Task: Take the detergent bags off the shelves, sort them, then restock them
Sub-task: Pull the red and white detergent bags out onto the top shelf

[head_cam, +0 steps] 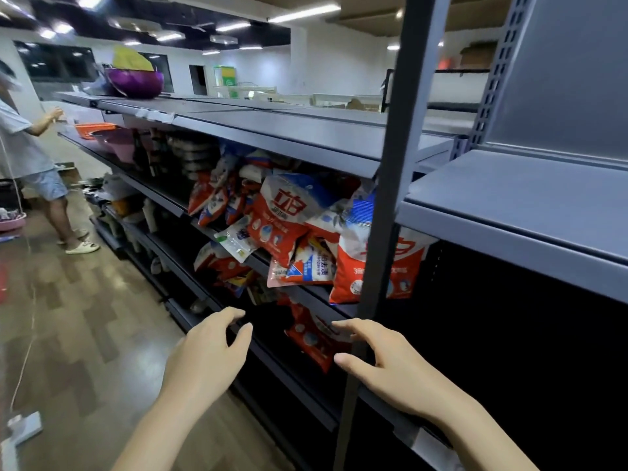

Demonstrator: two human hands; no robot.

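Note:
Several red, white and blue detergent bags point(289, 215) lie jumbled on a middle shelf point(306, 290) of the grey rack. More bags point(227, 266) sit on the shelf below. One red bag point(314, 338) lies on a lower shelf between my hands. My left hand point(207, 355) hovers in front of that shelf with fingers loosely spread and holds nothing. My right hand point(384, 365) reaches toward the red bag beside the grey upright post point(380, 232); its fingertips are close to the bag's edge, and I cannot tell whether they touch it.
The top shelf point(306, 130) is bare except for purple bowls point(136, 81) at its far end. To the right stands a second rack point(516, 212). A person point(30, 154) stands at the left on the wooden floor point(68, 317). An orange basket point(93, 130) sits on the far shelf.

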